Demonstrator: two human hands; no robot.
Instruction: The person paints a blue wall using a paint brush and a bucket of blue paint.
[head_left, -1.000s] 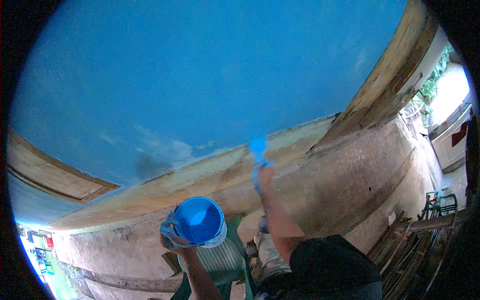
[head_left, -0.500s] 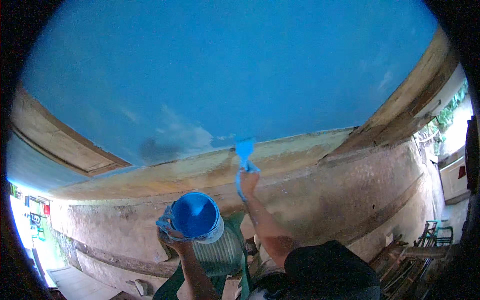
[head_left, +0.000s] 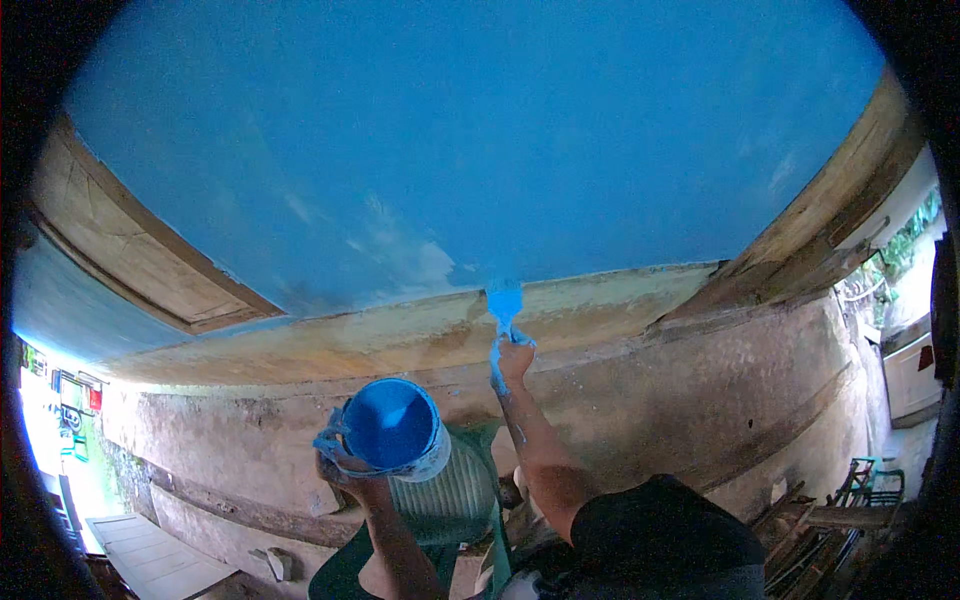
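Observation:
My right hand [head_left: 515, 360], smeared with blue paint, is closed round the handle of a flat paintbrush [head_left: 505, 302]. Blue paint coats the brush, and its bristle end is at the lower edge of the blue-painted surface [head_left: 560, 150], where a pale, worn band [head_left: 600, 299] begins. Lower and to the left, my left hand [head_left: 345, 462] grips the side of a small bucket [head_left: 432, 462] tilted so that the blue paint inside shows. Blue paint also covers that hand's fingers.
A green plastic chair [head_left: 465, 490] stands below the bucket. Beyond it is a stained plaster wall [head_left: 640, 400]. Wooden panelled frames [head_left: 150, 240] border the blue surface at left. Wooden pieces and a metal frame [head_left: 850, 490] lie at lower right.
The brush has moved slightly right along the blue surface's lower edge, and it looks less blurred. The view has shifted a little; the left hand still holds the bucket almost in place.

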